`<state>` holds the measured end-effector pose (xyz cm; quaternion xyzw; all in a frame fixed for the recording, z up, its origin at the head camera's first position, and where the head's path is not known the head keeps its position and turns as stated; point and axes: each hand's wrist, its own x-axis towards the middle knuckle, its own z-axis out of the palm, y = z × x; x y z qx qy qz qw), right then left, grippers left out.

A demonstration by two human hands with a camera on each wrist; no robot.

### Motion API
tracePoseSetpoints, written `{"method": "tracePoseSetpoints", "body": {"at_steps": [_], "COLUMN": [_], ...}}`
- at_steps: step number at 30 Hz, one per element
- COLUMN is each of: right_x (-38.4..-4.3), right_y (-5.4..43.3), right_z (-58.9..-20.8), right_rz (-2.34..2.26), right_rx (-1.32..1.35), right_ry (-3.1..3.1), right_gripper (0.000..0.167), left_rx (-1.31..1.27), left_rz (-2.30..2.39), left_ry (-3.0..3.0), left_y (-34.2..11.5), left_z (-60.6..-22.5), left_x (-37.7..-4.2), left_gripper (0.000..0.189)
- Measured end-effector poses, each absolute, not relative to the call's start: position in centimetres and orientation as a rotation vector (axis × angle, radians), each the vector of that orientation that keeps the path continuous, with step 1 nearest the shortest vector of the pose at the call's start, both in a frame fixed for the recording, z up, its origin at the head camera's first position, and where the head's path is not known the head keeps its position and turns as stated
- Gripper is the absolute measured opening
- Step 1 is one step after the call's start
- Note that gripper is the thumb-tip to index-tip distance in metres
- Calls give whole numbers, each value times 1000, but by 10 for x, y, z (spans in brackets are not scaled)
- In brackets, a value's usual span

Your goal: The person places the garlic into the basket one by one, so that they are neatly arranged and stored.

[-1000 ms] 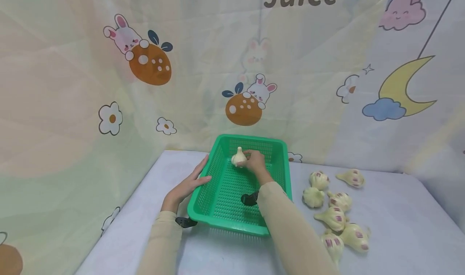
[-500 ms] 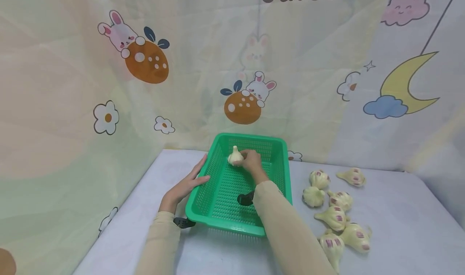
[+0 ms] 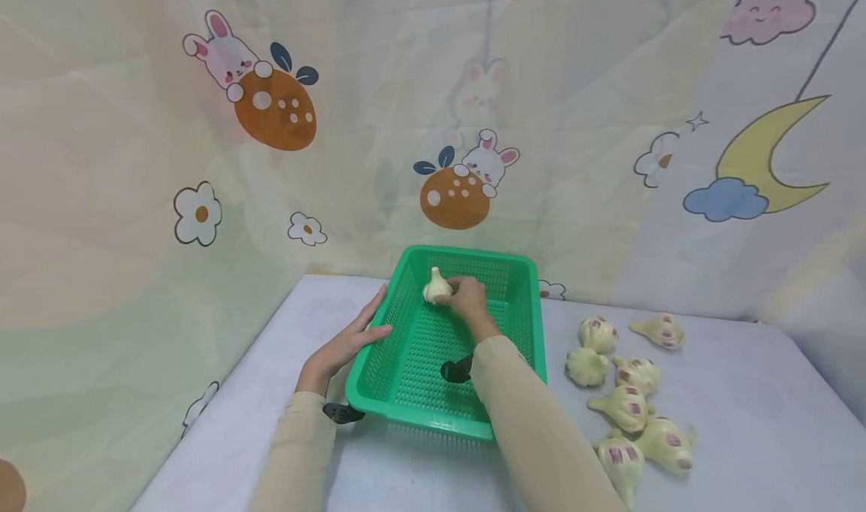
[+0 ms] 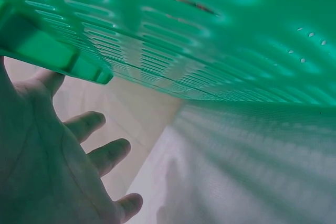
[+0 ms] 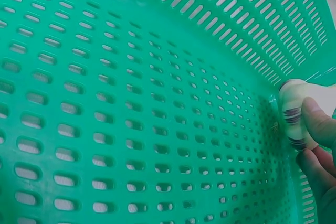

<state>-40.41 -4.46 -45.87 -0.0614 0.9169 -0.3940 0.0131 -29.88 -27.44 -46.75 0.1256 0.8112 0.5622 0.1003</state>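
In the head view my right hand [image 3: 470, 300] reaches into the green plastic basket [image 3: 452, 426] and holds a garlic bulb [image 3: 436, 289] in its far left corner, stem up. The right wrist view shows thumb and fingers pinching the purple-marked bulb [image 5: 294, 111] near the basket's slotted wall. My left hand [image 3: 345, 352] lies against the basket's left side, its fingers extended and the thumb at the rim. Seen from the left wrist, that hand [image 4: 47, 150] has its fingers spread below the rim, beside the slotted wall.
On the white table [image 3: 737, 392], right of the basket, lie several more garlic bulbs [image 3: 621, 407], some touching. One bulb [image 3: 659, 331] lies farther back. A printed cloth backdrop [image 3: 379, 196] rises behind the table and along its left side.
My right hand has moved the garlic bulb slightly left, toward the basket's far left corner. The left hand stays at the basket's side, and the head view has shifted a little.
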Motion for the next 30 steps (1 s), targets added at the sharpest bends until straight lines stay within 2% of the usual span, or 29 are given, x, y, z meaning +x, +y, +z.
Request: {"method": "tracePoseSetpoints", "body": {"at_steps": [19, 30], "right_x": [-411, -411], "right_y": [-45, -47], "right_z": [-464, -462], "right_rz": [-1241, -1190], "right_rx": [-198, -188], "right_ry": [2852, 2843], "right_gripper": [40, 44], "left_rx": [381, 369], "left_rz": [1682, 1696], "left_ry": [2376, 2364], "left_y": [-273, -272], "left_z": [-464, -463], "left_x": [-297, -298], "left_gripper": [73, 72]}}
